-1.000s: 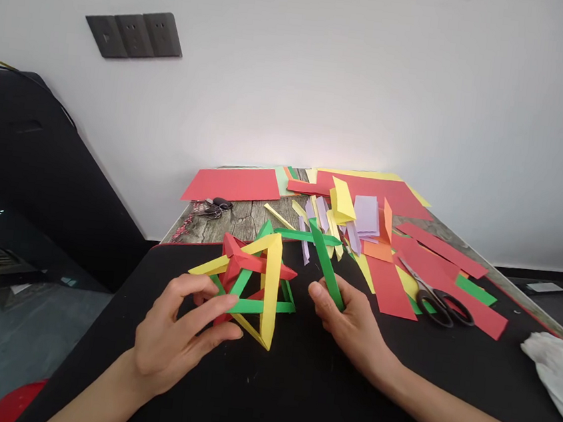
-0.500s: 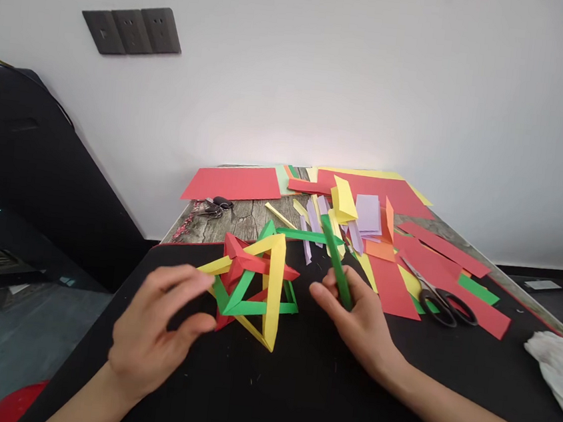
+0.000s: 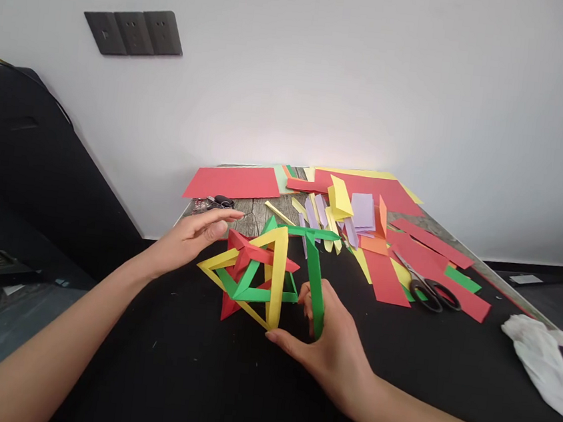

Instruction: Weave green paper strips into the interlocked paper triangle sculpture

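Observation:
On the black mat stands an open frame model of interlocked red, yellow and green folded paper strips. A green paper strip stands nearly upright at its right, its top meeting a level green strip that juts from the model. In the crook of my right hand rests the upright strip's lower end; its fingers curl behind the strip and the thumb tip reaches the model's lower yellow corner. My left hand, fingers stretched out, hovers at the model's upper left, apparently holding nothing.
Black-handled scissors lie on red paper pieces at the right. Farther back are folded lilac and yellow papers and a red sheet. A crumpled white tissue lies near the right edge.
My left hand has moved up from the model's left side and its fingers have straightened. My right hand has moved down and left with the green strip, its thumb now at the yellow corner.

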Motion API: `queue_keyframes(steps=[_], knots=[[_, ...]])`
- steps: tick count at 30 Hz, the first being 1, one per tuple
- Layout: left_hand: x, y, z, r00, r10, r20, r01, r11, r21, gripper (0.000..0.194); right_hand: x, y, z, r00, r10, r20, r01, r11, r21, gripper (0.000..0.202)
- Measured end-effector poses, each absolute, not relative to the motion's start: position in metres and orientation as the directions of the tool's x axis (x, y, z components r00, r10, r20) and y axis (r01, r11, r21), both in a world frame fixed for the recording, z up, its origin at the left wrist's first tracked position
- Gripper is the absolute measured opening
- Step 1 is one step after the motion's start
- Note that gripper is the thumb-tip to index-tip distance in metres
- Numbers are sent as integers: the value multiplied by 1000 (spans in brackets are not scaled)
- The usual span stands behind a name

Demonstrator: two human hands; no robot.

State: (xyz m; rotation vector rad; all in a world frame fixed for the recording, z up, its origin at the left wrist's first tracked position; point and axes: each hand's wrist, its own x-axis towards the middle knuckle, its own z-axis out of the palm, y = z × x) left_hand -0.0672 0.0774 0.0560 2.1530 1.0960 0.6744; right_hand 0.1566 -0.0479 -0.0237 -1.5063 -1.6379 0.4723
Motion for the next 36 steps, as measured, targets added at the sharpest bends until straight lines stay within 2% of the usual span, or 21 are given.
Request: queue_keyframes(steps=[3,7,13,21,24,27,31,34,36], knots=[[-60,87,56,593,792,145,485,-495,720,53,149,-46,-26,122,925,359,666,191,-721,46],[-55,88,47,619,770,158,462,-519,719,53,153,-44,-29,150,932,331,645,162,-747,42],[-58,88,36,561,800,214,451,-512,731,56,157,-49,-32,132,958,254,611,123,-782,44],[-65,89,31,501,827,255,477,-510,716,58,147,-42,-25,120,954,275,637,138,-759,42],[-68,88,31,493,826,273,486,-522,701,57,156,-38,-26,111,961,254,576,146,-804,45],[-68,86,28,495,813,307,487,-552,676,55,172,-34,-27,59,972,228,423,183,-887,48],[-66,84,23,488,772,407,489,-628,606,46,196,-24,-27,16,985,172,243,163,-956,45],[-65,76,24,406,694,594,488,-714,501,35,211,-13,-29,16,989,147,200,141,-970,44],[-65,64,27,323,583,746,485,-779,398,28,219,-6,-29,-8,988,154,202,153,-967,40]])
